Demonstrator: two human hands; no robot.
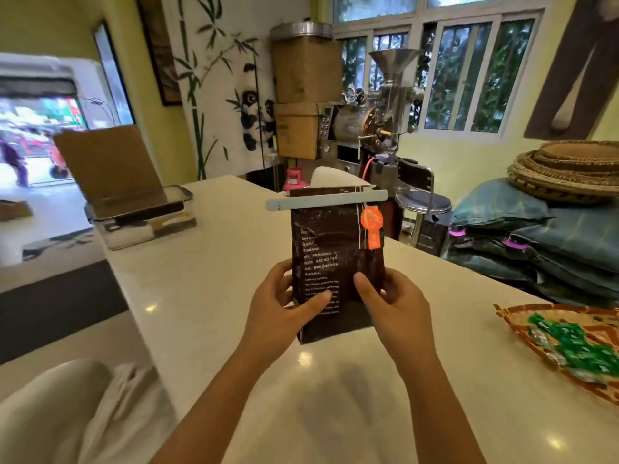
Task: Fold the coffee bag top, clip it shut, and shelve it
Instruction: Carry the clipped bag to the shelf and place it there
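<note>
A dark brown coffee bag (335, 242) with white print and an orange label stands upright near the middle of the white counter (207, 269). A long pale grey-blue clip (326, 199) runs across its folded top and is closed on it. My left hand (284, 303) grips the bag's lower left side, thumb across the front. My right hand (390, 303) grips the lower right side, thumb on the front. The bag's bottom edge sits at or just above the counter; I cannot tell if it touches.
A woven tray with green wrapped candies (569, 343) lies at the right. A clear container with a brown board leaning on it (134, 209) stands at the far left of the counter. Behind are a coffee roaster (378, 122), a stool (422, 199) and stacked sacks with baskets (552, 229).
</note>
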